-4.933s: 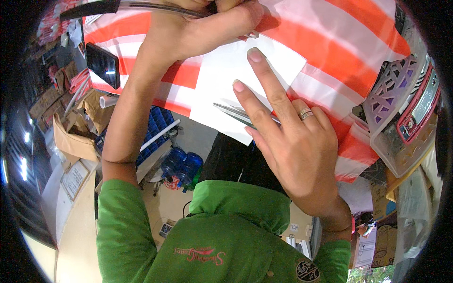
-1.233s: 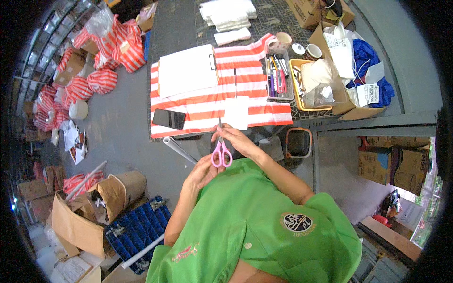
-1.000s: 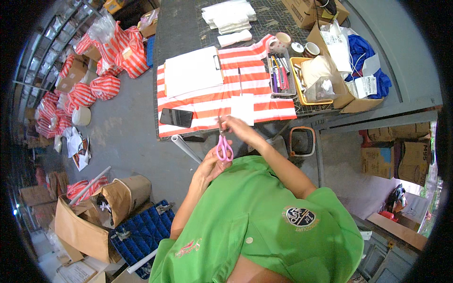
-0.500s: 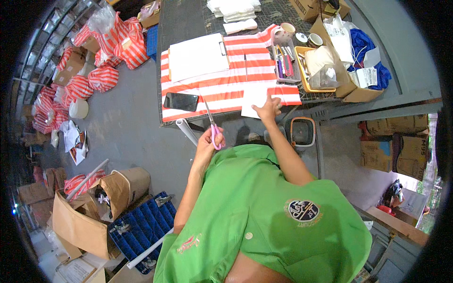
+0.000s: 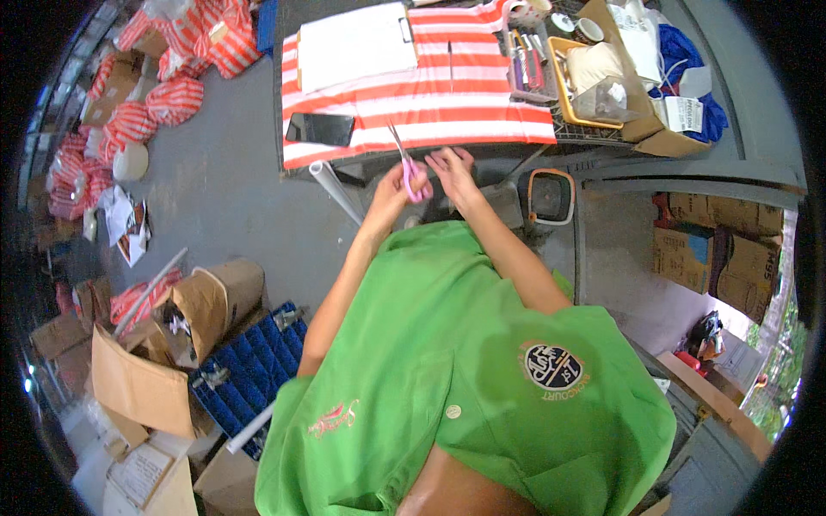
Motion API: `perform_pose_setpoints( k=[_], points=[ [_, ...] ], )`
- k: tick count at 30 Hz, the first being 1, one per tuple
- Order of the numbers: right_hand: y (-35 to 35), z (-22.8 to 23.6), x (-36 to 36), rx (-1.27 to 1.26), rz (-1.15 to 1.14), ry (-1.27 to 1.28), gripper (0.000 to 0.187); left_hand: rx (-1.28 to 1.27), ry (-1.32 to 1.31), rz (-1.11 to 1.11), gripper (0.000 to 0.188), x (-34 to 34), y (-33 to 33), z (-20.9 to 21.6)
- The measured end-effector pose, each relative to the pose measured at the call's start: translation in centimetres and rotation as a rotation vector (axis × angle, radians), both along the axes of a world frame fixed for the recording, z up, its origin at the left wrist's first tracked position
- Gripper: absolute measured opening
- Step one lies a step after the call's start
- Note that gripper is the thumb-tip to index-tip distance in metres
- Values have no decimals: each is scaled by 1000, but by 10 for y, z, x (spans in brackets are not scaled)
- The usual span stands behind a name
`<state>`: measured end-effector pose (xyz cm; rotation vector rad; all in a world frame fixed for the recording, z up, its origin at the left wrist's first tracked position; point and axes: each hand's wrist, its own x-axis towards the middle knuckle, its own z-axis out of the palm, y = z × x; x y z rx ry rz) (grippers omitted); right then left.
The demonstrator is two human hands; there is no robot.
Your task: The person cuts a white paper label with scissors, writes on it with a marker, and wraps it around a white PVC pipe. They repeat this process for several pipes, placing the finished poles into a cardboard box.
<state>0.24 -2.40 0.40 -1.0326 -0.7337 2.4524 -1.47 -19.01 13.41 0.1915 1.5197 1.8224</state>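
Observation:
My left hand is closed around the pink handles of a pair of scissors. Their slim metal blades point away from me, toward the table's near edge. Close beside them, my right hand has its fingers bent inward; whatever they grip, if anything, is hidden. Both hands hover just in front of the table, over a red-and-white striped sheet's near edge. On that sheet lie a black phone, a clipboard with white paper and a thin dark pen.
A clear box of pens and a yellow basket stand at the table's right, beside an open carton. A white roll leans below the table edge. Striped bundles and a blue rack sit on the left.
My right hand has left the tabletop and come in beside the scissors. The white sheet it touched is no longer visible on the table. The view has shifted, so the table appears higher.

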Motion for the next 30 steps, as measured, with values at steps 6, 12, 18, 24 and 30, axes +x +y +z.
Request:
perform_pose_setpoints(
  k=[6,12,18,24,30],
  points=[
    [18,-43,17,221,526,-290,32,-139,116,145,48,-9,-57,-6],
    [72,-77,94,433,972,-532,23,-305,33,561,46,52,-172,-58],
    [122,-117,113,595,1378,-583,14,-371,-135,1127,43,132,-172,-108],
    [143,-223,67,1028,1916,-461,18,-390,-386,1507,45,213,-110,-162],
    [74,-346,26,1247,2210,-240,23,-335,-594,1810,38,288,-43,-249]
  ],
)
